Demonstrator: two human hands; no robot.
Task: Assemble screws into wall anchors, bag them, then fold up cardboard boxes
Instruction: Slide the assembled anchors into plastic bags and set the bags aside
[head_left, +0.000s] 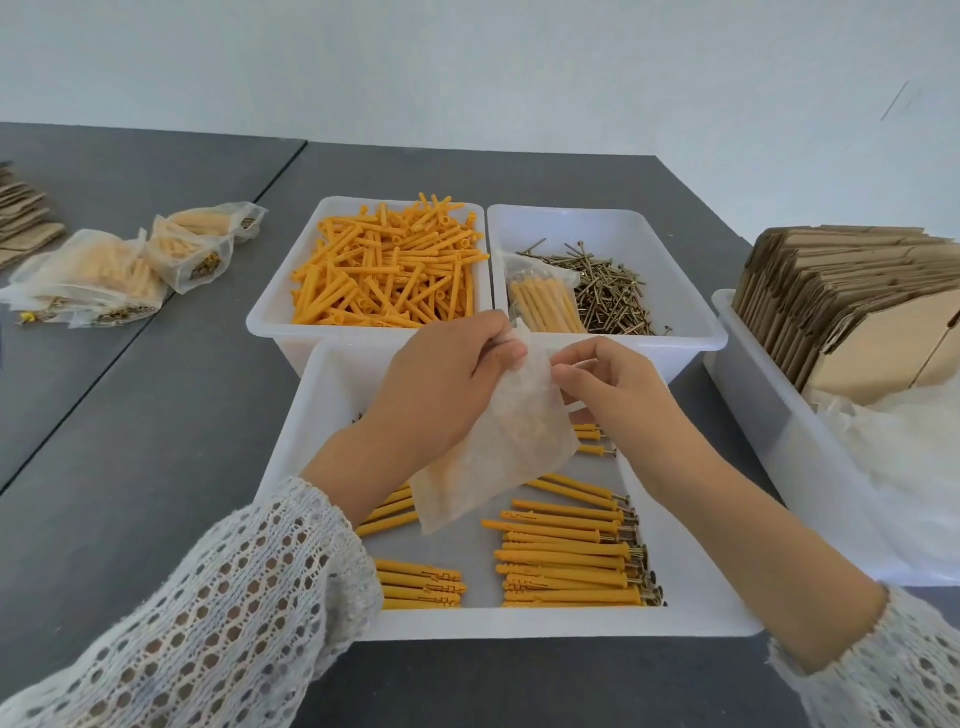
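Note:
My left hand (441, 379) and my right hand (605, 384) both pinch the top edge of a translucent white bag (498, 447), held over the near white tray (519, 626). The bag hangs tilted and yellow shows faintly through it. In the tray lie rows of yellow anchors with screws in them (566, 556). Behind it, one bin holds loose yellow anchors (389, 265). The bin to its right holds loose screws (608, 291) and one filled bag (543, 299).
Several filled bags (130, 265) lie on the grey table at the left, with flat cardboard (21, 213) beyond them. A white bin (769, 395) at the right holds flat cardboard boxes (852, 301) and a heap of white bags (904, 467).

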